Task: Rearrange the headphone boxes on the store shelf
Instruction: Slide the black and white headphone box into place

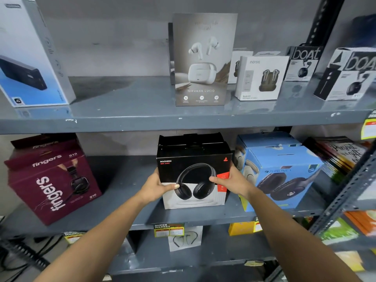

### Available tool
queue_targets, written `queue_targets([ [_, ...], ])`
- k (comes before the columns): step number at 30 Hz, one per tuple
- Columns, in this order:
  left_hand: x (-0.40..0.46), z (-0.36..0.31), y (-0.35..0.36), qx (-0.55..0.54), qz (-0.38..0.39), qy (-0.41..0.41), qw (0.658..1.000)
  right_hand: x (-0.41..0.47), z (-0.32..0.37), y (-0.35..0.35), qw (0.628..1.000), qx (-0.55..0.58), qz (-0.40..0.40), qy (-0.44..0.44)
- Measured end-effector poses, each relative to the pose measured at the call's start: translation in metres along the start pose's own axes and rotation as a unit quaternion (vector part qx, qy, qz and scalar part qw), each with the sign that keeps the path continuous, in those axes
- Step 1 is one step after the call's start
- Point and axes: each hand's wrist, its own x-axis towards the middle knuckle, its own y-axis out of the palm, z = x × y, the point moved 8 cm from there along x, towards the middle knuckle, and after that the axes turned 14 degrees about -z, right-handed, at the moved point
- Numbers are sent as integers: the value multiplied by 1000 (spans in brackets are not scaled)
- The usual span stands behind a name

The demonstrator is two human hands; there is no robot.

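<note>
In the head view, the black Rockerz box (pixel 193 171) on the middle shelf (pixel 126 180) is clasped at both sides: left hand (pixel 156 186) and right hand (pixel 232 180), thumbs pressed on the front. Stiff, probably light cardboard is judged; side walls are best gripped.

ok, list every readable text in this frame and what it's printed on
"ROCKERZ 551 ANC": black headphone box, held by left hand and right hand
"fingers", "S10": maroon boxes
"ZEBRONICS": blue box
"NIRVANA LUCID": grey earbud box
"noise": white box
"boat": two black-and-white boxes
"SUPER MARKET": shelf tag
Fine print, price tags: unreadable.
</note>
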Motion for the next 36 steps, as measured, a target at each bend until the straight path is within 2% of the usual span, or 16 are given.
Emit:
queue_targets([
  [8,-27,-7,0,9,2,11,1000,-28,4,-8,1000,-17,8,-8],
  [16,-33,-5,-1,8,3,-20,1000,-34,6,-11,1000,-26,0,-5],
  [26,-38,-6,-5,-24,-13,-48,998,-31,18,-20,999,26,-20,9],
  [30,-41,-10,-8,-55,-10,-60,997,-37,52,-35,993,84,-65,-49],
  [32,-44,-10,-11,-70,-2,-68,995,-41,72,-42,988,74,-99,-95],
  [36,-53,-7,-24,-70,12,-65,995,-41,99,-44,963,-70,-163,-201],
])
